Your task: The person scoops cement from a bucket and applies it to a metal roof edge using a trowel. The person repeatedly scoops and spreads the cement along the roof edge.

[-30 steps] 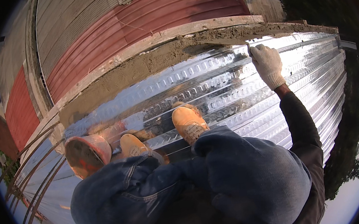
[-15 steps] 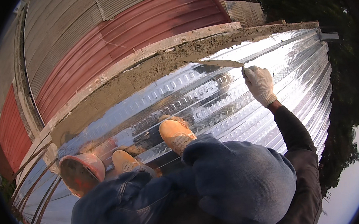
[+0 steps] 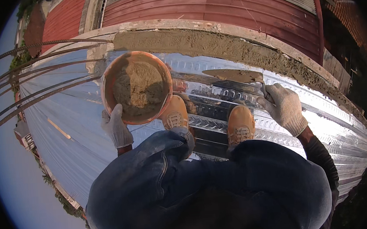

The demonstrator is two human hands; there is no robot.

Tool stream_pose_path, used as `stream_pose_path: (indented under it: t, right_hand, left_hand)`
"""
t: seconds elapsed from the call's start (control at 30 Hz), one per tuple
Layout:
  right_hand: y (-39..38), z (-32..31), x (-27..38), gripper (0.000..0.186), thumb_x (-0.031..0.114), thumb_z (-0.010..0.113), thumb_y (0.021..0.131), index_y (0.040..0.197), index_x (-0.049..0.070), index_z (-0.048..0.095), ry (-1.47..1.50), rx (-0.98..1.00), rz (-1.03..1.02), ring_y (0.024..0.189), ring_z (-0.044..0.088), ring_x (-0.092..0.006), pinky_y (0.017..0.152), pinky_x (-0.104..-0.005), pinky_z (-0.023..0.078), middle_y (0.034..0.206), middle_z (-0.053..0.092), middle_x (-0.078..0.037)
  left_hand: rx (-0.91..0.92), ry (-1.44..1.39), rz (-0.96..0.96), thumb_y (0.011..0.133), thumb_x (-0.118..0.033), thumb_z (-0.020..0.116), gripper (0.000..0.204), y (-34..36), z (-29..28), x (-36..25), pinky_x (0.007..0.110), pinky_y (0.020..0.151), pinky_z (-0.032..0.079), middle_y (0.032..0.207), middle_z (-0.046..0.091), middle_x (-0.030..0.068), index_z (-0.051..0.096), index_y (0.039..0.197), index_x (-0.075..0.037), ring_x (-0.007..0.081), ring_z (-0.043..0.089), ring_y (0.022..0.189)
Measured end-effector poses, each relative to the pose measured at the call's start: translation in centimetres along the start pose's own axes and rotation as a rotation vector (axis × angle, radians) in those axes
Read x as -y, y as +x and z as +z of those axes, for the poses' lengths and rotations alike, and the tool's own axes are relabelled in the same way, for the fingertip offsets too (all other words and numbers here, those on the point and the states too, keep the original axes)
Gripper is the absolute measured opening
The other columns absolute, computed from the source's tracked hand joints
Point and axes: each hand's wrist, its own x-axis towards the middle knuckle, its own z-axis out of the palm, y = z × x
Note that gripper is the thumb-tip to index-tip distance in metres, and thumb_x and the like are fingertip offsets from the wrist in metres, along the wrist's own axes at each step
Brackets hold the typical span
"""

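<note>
Head view: since a second ago the orange mortar pan has come up beside the mortar bed, my left hand clamped on its near rim. My right hand is closed on one trowel, blade just below that bed. I count one pan, one trowel, two tan boots, on the corrugated metal sheet.

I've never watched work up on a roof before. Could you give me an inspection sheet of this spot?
Surface: shiny corrugated metal roof sheet, bare where visible.
Job's things: orange bowl of mortar; trowel; mortar bed along the wall top.
Clutter: nothing seen.
Hands: gloved left hand grips the bowl's rim; gloved right hand holds the trowel.
Cables: none; steel rebars at left.
Surroundings: red corrugated roofing.
</note>
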Motion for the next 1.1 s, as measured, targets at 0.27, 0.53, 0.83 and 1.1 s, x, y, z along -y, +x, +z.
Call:
stream_pose_path:
  t: [0.27,0.53,0.83,1.1]
  right_hand:
    - [11.8,-0.4,11.7,0.039,0.044,0.076,0.104,0.109,0.005,0.073,-0.065,0.159,-0.446,0.086,0.075,-0.0424,0.076,-0.0533,0.059,0.093,0.073,-0.019]
    - [15.9,1.7,13.8,0.036,0.038,0.070,0.108,0.111,0.003,0.078,-0.066,0.443,-0.370,0.090,0.078,-0.0444,0.081,-0.0559,0.061,0.091,0.076,-0.023]
    - [16.2,0.0,13.9,0.042,0.038,0.065,0.110,0.104,-0.001,0.081,-0.129,0.484,-0.209,0.096,0.080,-0.0420,0.085,-0.0549,0.063,0.093,0.079,-0.024]
    - [15.2,5.0,14.6,0.055,0.047,0.057,0.112,0.108,-0.003,0.081,0.271,0.782,-0.211,0.105,0.078,-0.0455,0.096,-0.0566,0.059,0.103,0.079,-0.027]
  left_hand:
    - [0.033,0.179,-0.124,0.100,-0.012,0.086,0.017,-3.1,0.1,-0.6,0.027,0.070,0.048,0.094,0.068,-0.0052,0.074,0.107,-0.003,0.0059,0.058,0.080]
    - [0.151,0.449,-0.130,0.100,-0.024,0.090,0.033,-2.9,2.2,-2.0,0.027,0.062,0.042,0.079,0.056,-0.0048,0.065,0.089,-0.005,0.0055,0.049,0.072]
    - [0.146,0.454,-0.091,0.101,-0.024,0.089,0.036,-3.9,2.4,-1.8,0.028,0.065,0.042,0.079,0.053,-0.0058,0.060,0.088,-0.006,0.0064,0.046,0.077]
    - [0.087,0.470,-0.143,0.103,-0.023,0.087,0.031,-4.5,4.3,-2.8,0.027,0.065,0.040,0.080,0.054,-0.0065,0.066,0.091,-0.004,0.0049,0.046,0.076]
